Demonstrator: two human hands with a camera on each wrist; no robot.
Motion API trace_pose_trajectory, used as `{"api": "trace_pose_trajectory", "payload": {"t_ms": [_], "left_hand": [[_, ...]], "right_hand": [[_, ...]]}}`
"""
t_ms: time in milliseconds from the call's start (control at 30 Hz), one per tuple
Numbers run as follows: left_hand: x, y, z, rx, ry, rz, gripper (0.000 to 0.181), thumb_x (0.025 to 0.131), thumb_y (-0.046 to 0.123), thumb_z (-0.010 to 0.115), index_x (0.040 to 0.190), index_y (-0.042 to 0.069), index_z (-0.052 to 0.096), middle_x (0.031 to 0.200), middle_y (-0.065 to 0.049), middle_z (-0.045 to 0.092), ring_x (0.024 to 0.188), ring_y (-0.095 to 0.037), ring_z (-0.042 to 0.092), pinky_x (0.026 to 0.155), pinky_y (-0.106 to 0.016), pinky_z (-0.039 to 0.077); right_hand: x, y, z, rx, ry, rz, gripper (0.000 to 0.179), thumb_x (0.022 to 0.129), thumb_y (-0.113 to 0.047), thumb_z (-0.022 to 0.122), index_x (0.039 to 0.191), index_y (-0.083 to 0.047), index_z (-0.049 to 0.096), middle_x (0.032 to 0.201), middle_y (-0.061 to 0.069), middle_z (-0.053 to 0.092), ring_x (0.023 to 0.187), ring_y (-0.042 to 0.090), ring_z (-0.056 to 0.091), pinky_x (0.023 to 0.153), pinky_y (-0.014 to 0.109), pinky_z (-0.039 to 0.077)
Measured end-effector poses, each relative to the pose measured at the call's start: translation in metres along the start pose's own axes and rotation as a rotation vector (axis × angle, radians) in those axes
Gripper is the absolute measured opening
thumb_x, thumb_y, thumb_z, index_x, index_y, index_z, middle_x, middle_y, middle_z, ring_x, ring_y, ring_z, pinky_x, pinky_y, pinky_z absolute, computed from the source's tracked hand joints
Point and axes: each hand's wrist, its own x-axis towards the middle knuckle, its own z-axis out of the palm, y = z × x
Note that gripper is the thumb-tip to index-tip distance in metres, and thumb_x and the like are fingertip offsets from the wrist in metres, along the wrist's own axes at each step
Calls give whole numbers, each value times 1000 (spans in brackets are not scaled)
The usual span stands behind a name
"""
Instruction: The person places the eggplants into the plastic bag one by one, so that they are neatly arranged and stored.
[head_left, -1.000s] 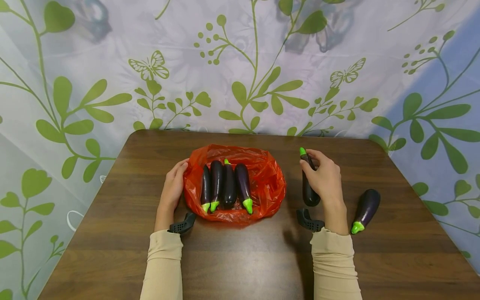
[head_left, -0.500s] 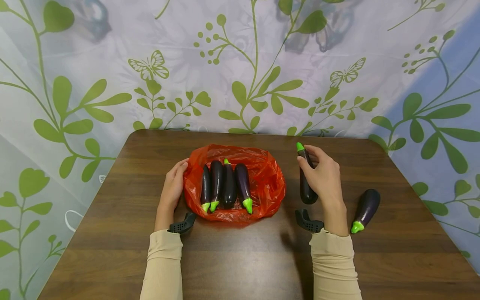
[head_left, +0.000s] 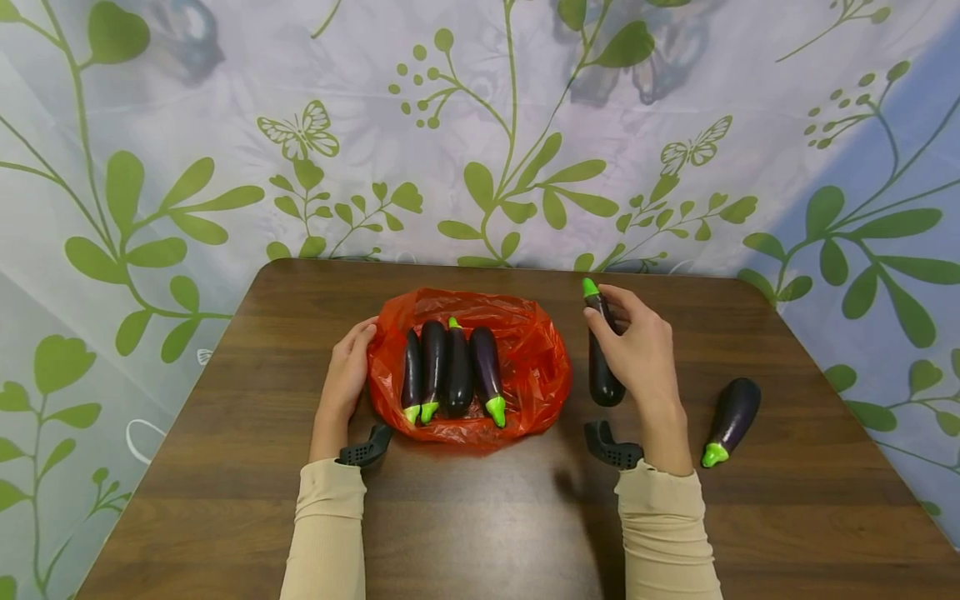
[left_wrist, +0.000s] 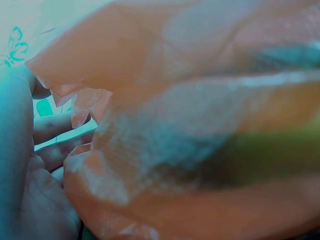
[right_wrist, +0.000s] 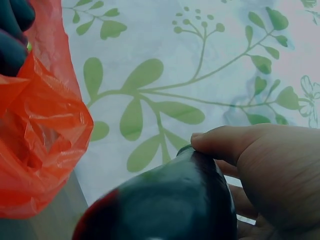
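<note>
A red plastic bag lies with its mouth spread, several eggplants side by side inside it. At the bag's left rim, my left hand holds the thin plastic; in the left wrist view the bag fills most of the picture, with the fingers partly behind it. To the right of the bag, my right hand grips another eggplant near its bright green stem end, thumb on the near side. The right wrist view shows the fat dark end of that eggplant up close.
One more eggplant lies on the brown wooden table, right of the right forearm. Behind the table hangs a pale cloth printed with green leaves and butterflies. Each wrist wears a black camera mount.
My right hand has moved a little to the left, toward the bag, carrying its eggplant. The left hand, the bag and the eggplants inside have stayed put.
</note>
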Motion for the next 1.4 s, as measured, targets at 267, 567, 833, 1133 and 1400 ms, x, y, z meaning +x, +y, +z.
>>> {"api": "trace_pose_trajectory", "payload": {"t_ms": [267, 567, 833, 1133, 1400], "left_hand": [[0, 0, 0, -5, -1, -5, 52, 110, 44, 40, 152, 14, 50, 154, -10, 49, 136, -28, 46, 120, -48, 35], [0, 1, 1, 6, 7, 0, 51, 110, 43, 41, 151, 14, 51, 154, -9, 49, 137, -27, 46, 120, -46, 34], [0, 1, 1, 1, 10, 6, 51, 110, 43, 41, 150, 14, 52, 152, -9, 50, 135, -26, 47, 119, -45, 36], [1, -1, 1, 1, 5, -10, 52, 110, 44, 40, 152, 14, 50, 154, -9, 49, 136, -28, 48, 119, -47, 37], [1, 0, 0, 6, 10, -6, 51, 110, 44, 40, 151, 15, 51, 153, -10, 50, 135, -28, 48, 119, -47, 38]], "right_hand": [[-1, -6, 4, 25, 0, -35, 45, 100, -28, 68, 140, -9, 62, 123, 22, 72, 105, 38, 73, 88, 55, 59], [-3, -15, 11, 55, -2, -88, 42, 99, -24, 70, 138, -9, 64, 120, 20, 73, 104, 35, 74, 88, 52, 60], [-4, -23, 18, 107, -47, -106, 43, 99, -23, 71, 138, -9, 63, 122, 18, 73, 108, 32, 72, 91, 50, 59], [-6, -31, 28, 138, -94, -121, 41, 99, -23, 71, 137, -10, 64, 123, 15, 72, 109, 30, 72, 91, 48, 60], [-8, -37, 36, 150, -133, -135, 40, 99, -22, 71, 137, -11, 64, 124, 13, 72, 111, 28, 71, 92, 46, 59]]}}
